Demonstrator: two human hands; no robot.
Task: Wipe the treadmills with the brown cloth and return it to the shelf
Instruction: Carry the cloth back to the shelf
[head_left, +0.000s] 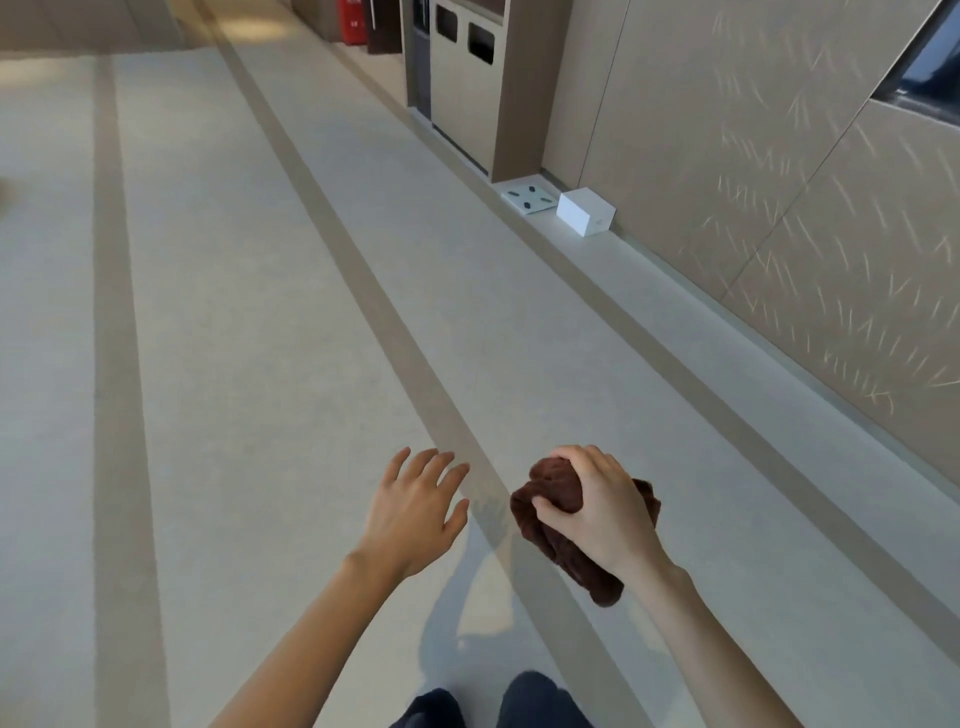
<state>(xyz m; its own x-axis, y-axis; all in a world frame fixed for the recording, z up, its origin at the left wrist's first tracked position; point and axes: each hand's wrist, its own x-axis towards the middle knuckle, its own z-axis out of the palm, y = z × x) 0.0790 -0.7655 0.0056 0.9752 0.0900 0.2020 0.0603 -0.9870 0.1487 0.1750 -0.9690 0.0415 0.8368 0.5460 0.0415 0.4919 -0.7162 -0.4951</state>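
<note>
Right grip (597, 509) clutches brown cloth (553, 491), partly hiding it; left grip (415, 512) released.

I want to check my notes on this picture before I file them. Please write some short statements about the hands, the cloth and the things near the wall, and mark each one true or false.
1. The right hand grips the brown cloth. True.
2. Both hands hold the cloth. False: the left hand is open and holds nothing.
3. A white box stands on the floor by the wall. True.
4. The white box lies on top of the scale. False: it stands beside the scale, on the floor.
</note>
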